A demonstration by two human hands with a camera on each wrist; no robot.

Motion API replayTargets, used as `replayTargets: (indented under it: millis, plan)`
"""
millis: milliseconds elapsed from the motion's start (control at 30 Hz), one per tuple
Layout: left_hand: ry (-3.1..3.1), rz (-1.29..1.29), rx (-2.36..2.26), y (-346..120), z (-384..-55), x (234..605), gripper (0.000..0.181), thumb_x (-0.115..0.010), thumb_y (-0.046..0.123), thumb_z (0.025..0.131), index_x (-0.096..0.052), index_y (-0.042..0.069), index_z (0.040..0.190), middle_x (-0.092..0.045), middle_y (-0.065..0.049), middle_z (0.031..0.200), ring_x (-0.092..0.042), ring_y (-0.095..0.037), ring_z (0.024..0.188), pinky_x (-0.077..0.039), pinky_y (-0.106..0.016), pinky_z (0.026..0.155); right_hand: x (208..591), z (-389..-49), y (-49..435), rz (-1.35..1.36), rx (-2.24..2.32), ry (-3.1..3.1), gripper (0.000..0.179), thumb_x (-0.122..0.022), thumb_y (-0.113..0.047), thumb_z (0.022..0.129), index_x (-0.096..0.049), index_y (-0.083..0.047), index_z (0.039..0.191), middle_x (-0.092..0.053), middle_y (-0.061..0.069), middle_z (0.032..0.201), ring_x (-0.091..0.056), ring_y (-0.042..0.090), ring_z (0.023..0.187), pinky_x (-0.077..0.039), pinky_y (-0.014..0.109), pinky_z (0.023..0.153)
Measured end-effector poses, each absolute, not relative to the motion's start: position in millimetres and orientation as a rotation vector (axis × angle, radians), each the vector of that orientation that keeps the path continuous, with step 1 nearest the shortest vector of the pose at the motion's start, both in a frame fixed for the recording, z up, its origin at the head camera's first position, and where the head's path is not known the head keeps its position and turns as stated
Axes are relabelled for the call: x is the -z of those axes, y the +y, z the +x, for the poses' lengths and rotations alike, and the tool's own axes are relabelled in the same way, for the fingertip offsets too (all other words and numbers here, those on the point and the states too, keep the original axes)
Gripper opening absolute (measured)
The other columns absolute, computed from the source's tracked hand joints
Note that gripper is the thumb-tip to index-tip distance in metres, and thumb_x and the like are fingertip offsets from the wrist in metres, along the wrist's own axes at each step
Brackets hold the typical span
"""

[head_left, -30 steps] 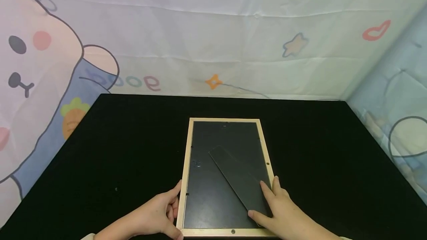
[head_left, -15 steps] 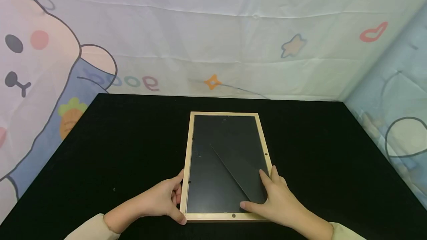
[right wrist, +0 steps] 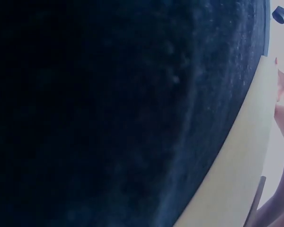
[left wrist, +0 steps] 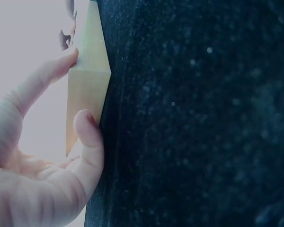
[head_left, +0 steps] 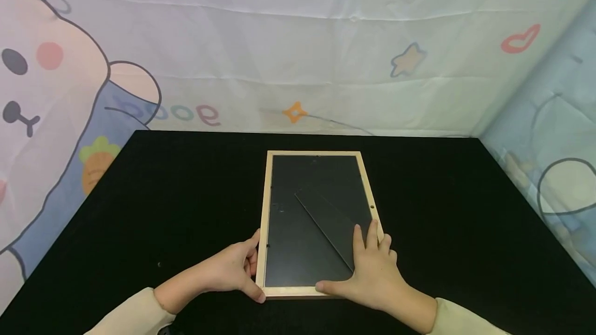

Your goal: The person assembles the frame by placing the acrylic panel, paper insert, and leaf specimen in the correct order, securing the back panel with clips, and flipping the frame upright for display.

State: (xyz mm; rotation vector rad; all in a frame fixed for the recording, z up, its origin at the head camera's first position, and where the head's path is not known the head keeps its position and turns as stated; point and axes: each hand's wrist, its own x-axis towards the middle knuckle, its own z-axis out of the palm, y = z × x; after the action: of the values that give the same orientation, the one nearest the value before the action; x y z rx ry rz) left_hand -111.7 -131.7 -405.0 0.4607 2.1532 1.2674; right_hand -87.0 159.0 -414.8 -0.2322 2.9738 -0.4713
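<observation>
A picture frame (head_left: 264, 221) with a pale wood border lies face down on the black table, its dark backing panel (head_left: 288, 252) upward. A flat dark easel stand (head_left: 332, 225) slants across that panel. At the near left corner my left hand (head_left: 228, 268) grips the border, thumb on the near edge and fingers bent against the left side. My right hand (head_left: 377, 268) spreads over the near right corner. Its thumb lies along the near border, two fingers stretch over the panel and right border, and it covers the stand's lower end.
The black tabletop (head_left: 195, 185) surrounds the frame on all sides. Behind it hangs a pale printed cloth (head_left: 261, 45), and another cloth (head_left: 559, 133) closes off the right side. A tiny light speck (head_left: 159, 264) lies left of my left hand.
The frame has slid farther from me, with both hands following. My right hand has shifted left, fingers now reaching farther forward over the panel, thumb lying on the near border.
</observation>
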Motion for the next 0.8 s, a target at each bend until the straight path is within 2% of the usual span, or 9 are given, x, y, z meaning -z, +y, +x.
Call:
replayTargets:
  millis: [333, 500, 800]
  plan:
    - [2.120, 0.450, -1.300, -130.4, -111.1, 405.4, 0.125, -0.089, 0.005, 0.062, -0.005, -0.001, 0.153, -0.054, -0.012, 0.081, -0.054, -0.020, 0.066, -0.043, -0.025, 0.052, 416.6, -86.9, 149.8, -0.233, 0.382, 3.027, 0.142, -0.053, -0.096, 0.050, -0.035, 0.008, 0.144, -0.018, 0.038, 0.150, -0.017, 0.070, 0.127, -0.035, 0.070, 0.083]
    - [2.114, 0.436, -1.300, -130.6, -111.2, 405.3, 0.125, -0.089, 0.005, 0.062, -0.005, 0.000, 0.153, -0.054, -0.012, 0.081, -0.054, -0.020, 0.066, -0.042, -0.025, 0.052, 417.4, -86.5, 147.6, -0.232, 0.372, 3.026, 0.140, -0.051, -0.096, 0.053, -0.035, 0.009, 0.143, -0.019, 0.039, 0.149, -0.015, 0.072, 0.126, -0.033, 0.076, 0.084]
    - [2.129, 0.446, -1.294, -131.6, -111.3, 406.1, 0.125, -0.090, 0.006, 0.061, -0.006, -0.002, 0.153, -0.054, -0.012, 0.081, -0.054, -0.020, 0.065, -0.042, -0.025, 0.051, 420.3, -87.1, 144.7, -0.214, 0.350, 3.028, 0.140, -0.050, -0.096, 0.053, -0.035, 0.010, 0.143, -0.018, 0.040, 0.149, -0.015, 0.072, 0.126, -0.030, 0.078, 0.087]
